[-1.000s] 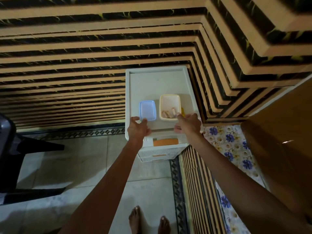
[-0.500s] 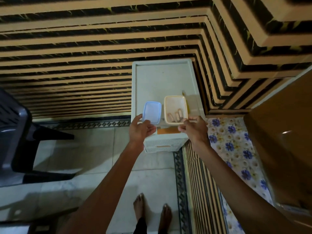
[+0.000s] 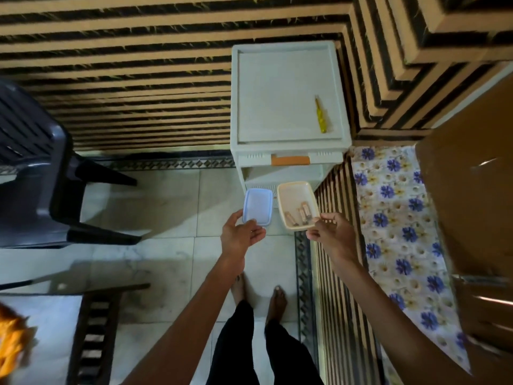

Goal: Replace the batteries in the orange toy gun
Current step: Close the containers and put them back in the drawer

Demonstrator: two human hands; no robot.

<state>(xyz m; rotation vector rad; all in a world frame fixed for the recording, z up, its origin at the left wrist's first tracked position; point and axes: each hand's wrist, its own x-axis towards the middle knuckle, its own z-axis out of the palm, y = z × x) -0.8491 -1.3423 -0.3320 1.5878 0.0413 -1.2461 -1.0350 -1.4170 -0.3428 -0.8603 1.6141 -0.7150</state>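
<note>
My left hand [image 3: 239, 234] grips the near edge of a pale blue plastic lid [image 3: 257, 206], held in the air in front of the white drawer cabinet [image 3: 288, 147]. My right hand [image 3: 331, 236] holds the near corner of a cream plastic box [image 3: 296, 194] with several batteries [image 3: 298, 215] lying in it. A yellow-handled screwdriver [image 3: 322, 118] lies on the cabinet top at the right. No orange toy gun can be made out; only a blurred orange thing [image 3: 11, 334] shows at the lower left edge.
A dark plastic chair [image 3: 33, 173] stands at the left. A dark slatted stool [image 3: 97, 329] is at the lower left. A floral cloth [image 3: 399, 223] covers a surface on the right, beside a brown wooden panel [image 3: 472, 195]. Striped walls meet behind the cabinet. My bare feet [image 3: 261, 294] stand on the tiled floor.
Both hands lifted the blue lid and the cream box off the cabinet top and drew them back toward me. The view moved back, revealing the screwdriver on the cabinet.
</note>
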